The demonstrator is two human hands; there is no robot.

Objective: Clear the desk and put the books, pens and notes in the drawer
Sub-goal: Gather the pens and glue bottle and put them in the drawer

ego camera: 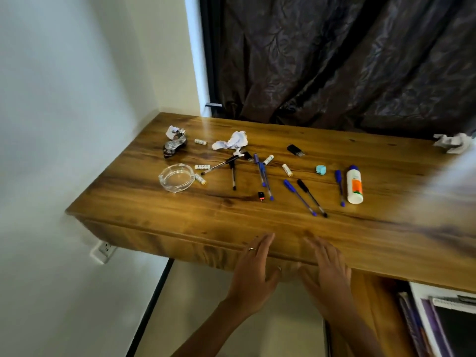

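At lower centre, left hand [253, 274] and right hand [328, 271] lie flat, fingers spread, empty, on the table [257, 217] front edge.

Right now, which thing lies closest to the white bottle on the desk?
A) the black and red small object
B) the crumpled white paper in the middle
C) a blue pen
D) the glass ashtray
C: a blue pen lies just left of the white bottle, while the glass ashtray sits far off at the desk's left end.

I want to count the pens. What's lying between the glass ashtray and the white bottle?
In the head view, between the glass ashtray and white bottle lie several pens, small batteries and a teal eraser.
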